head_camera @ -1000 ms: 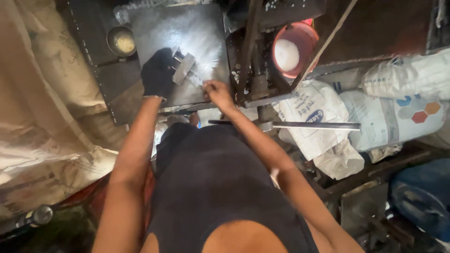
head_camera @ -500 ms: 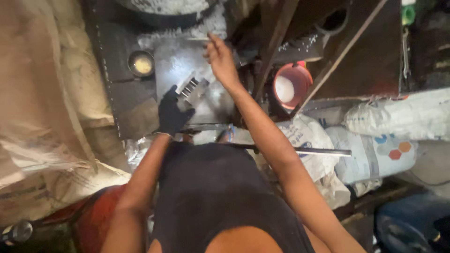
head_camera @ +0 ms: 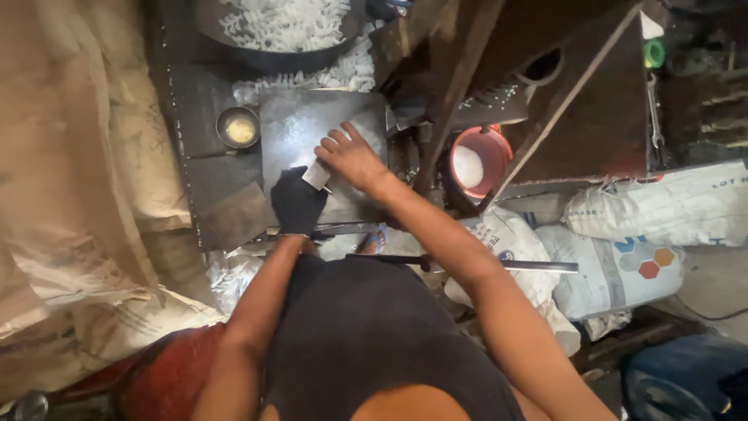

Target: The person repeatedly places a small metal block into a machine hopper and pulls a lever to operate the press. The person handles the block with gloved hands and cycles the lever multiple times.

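Metal blade (head_camera: 317, 175) lies on the steel plate (head_camera: 300, 129), gripped by the gloved left hand (head_camera: 296, 201); bare right hand (head_camera: 351, 156) rests spread beside it. A slip could cut those unprotected fingers.

Both arms reach forward and away from the body, converging ahead of the chest. The left hand (head_camera: 298, 201) wears a dark glove — its fingers are curled inward into a loose fist, wrist straight, forearm bare and running almost directly forward. The right hand (head_camera: 351, 158) is bare, palm down, its fingers (head_camera: 335, 140) spread and extended flat — the right forearm slants in from the right, elbow bent outward. The two hands sit just beside each other, nearly touching.
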